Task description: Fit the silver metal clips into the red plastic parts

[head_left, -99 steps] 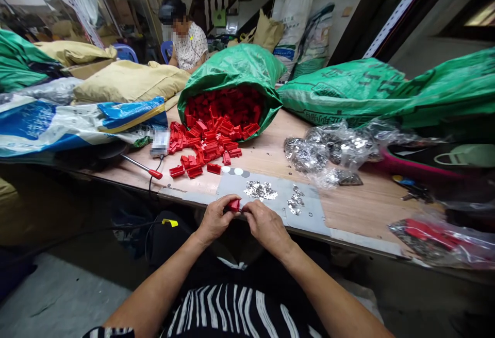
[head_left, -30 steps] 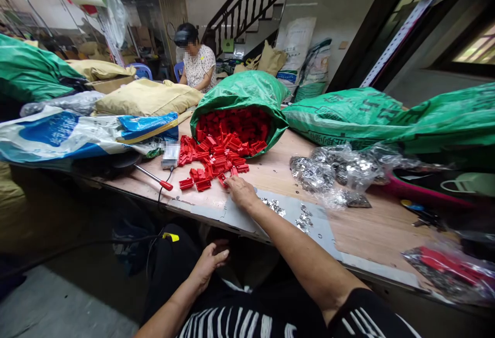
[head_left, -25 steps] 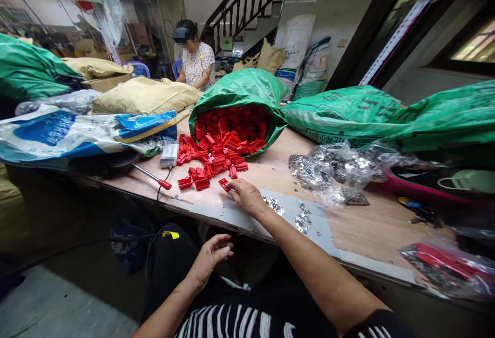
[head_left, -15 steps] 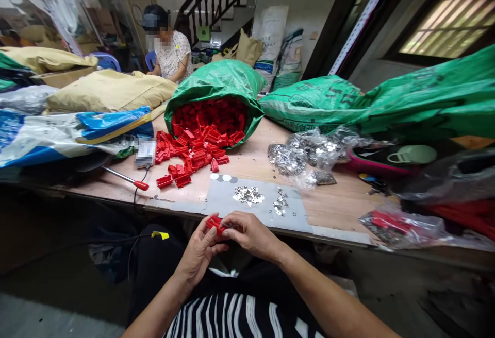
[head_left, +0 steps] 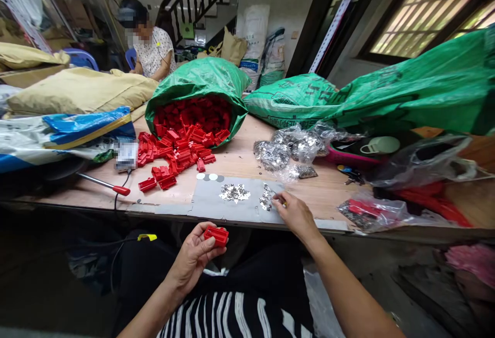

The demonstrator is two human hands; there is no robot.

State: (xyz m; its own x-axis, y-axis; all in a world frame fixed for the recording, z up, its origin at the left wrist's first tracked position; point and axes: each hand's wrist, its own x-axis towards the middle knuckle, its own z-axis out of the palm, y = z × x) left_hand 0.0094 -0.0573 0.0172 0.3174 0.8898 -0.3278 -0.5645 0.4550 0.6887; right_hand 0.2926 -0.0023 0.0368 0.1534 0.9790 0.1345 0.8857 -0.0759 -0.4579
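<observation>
My left hand [head_left: 195,255] holds a small red plastic part [head_left: 216,235] below the table's front edge, fingers curled round it. My right hand [head_left: 294,215] rests on the grey sheet [head_left: 209,201] beside a little heap of small silver metal pieces [head_left: 266,199], its fingertips pinched together at the heap; what they grip is too small to make out. A second heap of silver pieces [head_left: 234,192] lies to the left. Loose red parts [head_left: 174,155] spill from an open green sack [head_left: 197,83] further back.
Clear bags of silver pieces [head_left: 294,145] lie right of centre. Green sacks [head_left: 386,90] fill the back right, tan and blue sacks [head_left: 77,101] the left. A red-handled tool [head_left: 102,184] lies near the front edge. Another person [head_left: 149,47] sits at the far side.
My right hand picked a red part from the pile, brought it to my left hand, then let go and moved right to the silver pieces. The left hand keeps the red part.
</observation>
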